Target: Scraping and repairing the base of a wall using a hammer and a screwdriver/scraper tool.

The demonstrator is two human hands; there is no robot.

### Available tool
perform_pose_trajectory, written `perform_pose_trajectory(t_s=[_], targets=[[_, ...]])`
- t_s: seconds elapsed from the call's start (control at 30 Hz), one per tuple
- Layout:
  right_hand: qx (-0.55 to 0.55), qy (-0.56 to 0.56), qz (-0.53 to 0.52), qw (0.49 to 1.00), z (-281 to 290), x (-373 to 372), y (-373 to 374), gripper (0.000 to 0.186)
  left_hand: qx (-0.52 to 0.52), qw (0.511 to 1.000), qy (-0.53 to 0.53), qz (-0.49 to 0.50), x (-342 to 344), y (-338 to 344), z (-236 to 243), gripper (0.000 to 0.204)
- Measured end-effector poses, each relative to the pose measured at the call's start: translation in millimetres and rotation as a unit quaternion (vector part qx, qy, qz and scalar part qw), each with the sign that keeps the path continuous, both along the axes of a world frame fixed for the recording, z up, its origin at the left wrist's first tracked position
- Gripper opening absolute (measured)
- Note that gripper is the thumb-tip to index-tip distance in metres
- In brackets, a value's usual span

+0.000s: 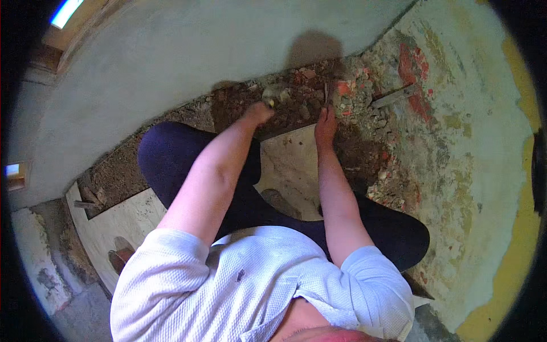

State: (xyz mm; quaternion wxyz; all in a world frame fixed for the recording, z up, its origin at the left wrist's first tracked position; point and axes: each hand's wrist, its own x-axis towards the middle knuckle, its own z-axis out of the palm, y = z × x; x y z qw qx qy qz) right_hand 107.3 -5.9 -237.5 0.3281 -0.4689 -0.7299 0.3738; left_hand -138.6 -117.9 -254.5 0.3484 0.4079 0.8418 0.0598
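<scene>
My left hand (260,113) is closed around a tool whose small yellowish end (271,104) shows at the fist; a pale blur lies just beyond, and the tool's kind cannot be made out. To its right, my right hand (325,130) grips a thin, dark, narrow metal tool (327,94) that points away from me toward the foot of the wall. Both hands are over a strip of broken rubble and earth (299,105), with reddish brick bits and grey stones in it. The tip of the right-hand tool is hard to tell from the rubble.
A smooth grey wall (188,51) rises beyond the rubble. On the right stands a peeling wall (456,171) with a flat strip (393,96) jutting from it. A pale board (290,154) lies between my bent legs. At the left, a reddish-brown container (119,258) is partly hidden.
</scene>
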Motion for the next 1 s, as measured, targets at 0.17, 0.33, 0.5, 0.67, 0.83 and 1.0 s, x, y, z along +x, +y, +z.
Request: perform_pose_trajectory(t_s=[0.17,0.33,0.5,0.67,0.83,1.0], targets=[[0.050,-0.205,0.042,0.977,-97.4,70.9,-14.3,0.043,-0.097,0.991,-0.075,-0.054,73.0,-3.9,-20.2,0.046],[-0.169,-0.176,0.005,0.970,-57.8,48.6,-1.8,0.046,-0.026,0.992,0.006,-0.121,66.0,-9.8,-54.7,0.042],[-0.121,0.063,-0.026,0.990,-36.1,57.4,55.3,0.040,-0.110,0.983,-0.116,-0.095,105.0,36.7,-41.5,0.038],[-0.045,0.024,-0.021,0.998,-22.0,8.4,7.4,0.035,-0.067,0.980,-0.023,-0.187,65.7,6.3,-92.9,0.036],[-0.140,-0.220,-0.073,0.963,-103.7,73.4,-37.5,0.041,-0.155,0.971,-0.145,-0.109,94.8,38.5,-76.3,0.039],[-0.111,-0.156,-0.104,0.976,-102.9,89.8,0.2,0.042,-0.047,0.991,-0.089,-0.092,103.5,26.3,-57.2,0.040]])
